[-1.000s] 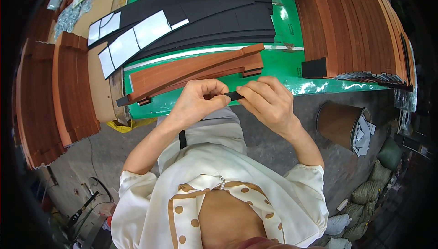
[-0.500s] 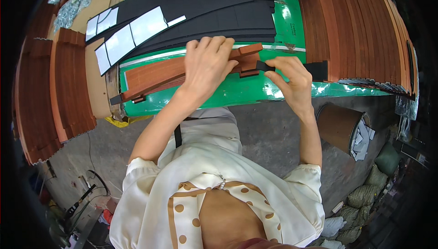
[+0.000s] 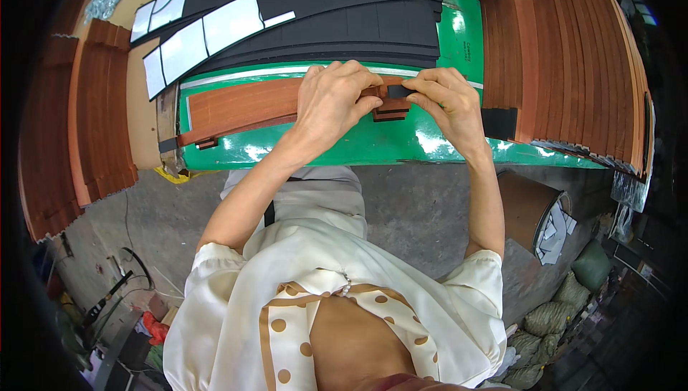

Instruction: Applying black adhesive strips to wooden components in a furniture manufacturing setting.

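A long reddish-brown wood-grain strip (image 3: 244,103) lies across the green table in front of me, with a dark piece (image 3: 168,145) at its left end. My left hand (image 3: 332,104) is closed round the strip near its right end, thumb and forefinger at the edge. Between the fingertips of my right hand (image 3: 451,108) is a small black foam piece (image 3: 398,91), which lies against the strip's right end. The two hands are close together, and my left fingers hide part of the strip.
Black foam sheets (image 3: 344,29) lie behind the strip, with white-backed pieces (image 3: 208,36) at their left. Stacks of brown strips stand at the right (image 3: 580,61) and left (image 3: 107,97). A brown bin (image 3: 527,208) with white scraps stands on the floor at right.
My right hand has brought the black foam piece leftward and up onto the strip's end. The hands are closer together, and the strip lies at a flatter angle.
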